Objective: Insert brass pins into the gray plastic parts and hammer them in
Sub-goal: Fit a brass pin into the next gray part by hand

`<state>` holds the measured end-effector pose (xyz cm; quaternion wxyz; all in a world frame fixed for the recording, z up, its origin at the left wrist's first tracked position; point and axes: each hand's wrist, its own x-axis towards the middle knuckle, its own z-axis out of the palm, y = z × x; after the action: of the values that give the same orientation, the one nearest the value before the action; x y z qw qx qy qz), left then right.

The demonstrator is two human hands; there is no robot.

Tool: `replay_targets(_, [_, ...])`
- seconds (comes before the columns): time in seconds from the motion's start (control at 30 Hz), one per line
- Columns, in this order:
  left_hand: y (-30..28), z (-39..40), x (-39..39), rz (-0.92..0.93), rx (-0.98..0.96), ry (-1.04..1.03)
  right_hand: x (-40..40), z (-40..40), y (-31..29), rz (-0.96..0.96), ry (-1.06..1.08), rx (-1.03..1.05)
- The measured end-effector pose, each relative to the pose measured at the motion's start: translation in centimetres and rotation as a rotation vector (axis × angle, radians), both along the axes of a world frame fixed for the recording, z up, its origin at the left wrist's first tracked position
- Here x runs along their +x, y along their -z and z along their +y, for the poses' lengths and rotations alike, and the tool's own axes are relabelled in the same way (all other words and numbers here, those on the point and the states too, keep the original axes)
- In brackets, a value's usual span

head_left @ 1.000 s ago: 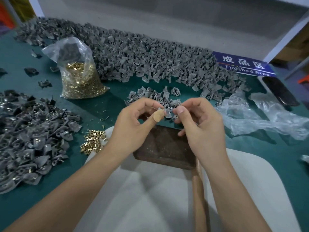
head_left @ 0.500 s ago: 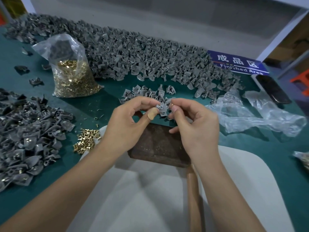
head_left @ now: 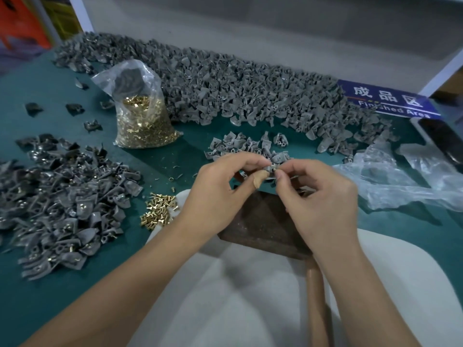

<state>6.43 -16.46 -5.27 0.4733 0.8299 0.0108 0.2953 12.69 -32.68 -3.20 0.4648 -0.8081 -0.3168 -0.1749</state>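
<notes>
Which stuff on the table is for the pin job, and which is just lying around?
For the job:
gray part pinched by left hand and right hand
loose brass pins
bag of pins
hammer

Lying about:
empty plastic bags
phone
blue sign

Pin bag [head_left: 144,121] behind loose pins [head_left: 160,211], block [head_left: 263,221] right, perhaps touching pad [head_left: 250,296].
</notes>
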Motion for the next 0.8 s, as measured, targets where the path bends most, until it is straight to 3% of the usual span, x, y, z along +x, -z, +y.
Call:
replay_targets(0.23, [-0.1,0.1,0.0,-0.005,0.044,0.048,0.0,-0.2,-0.6,-0.115,-0.024,-0.139])
replay_targets(0.8, [-1.2,-0.2,-0.5,0.047,0.106,0.023,0.2,-0.4,-0.5,-0.107,-0.087,-0.221])
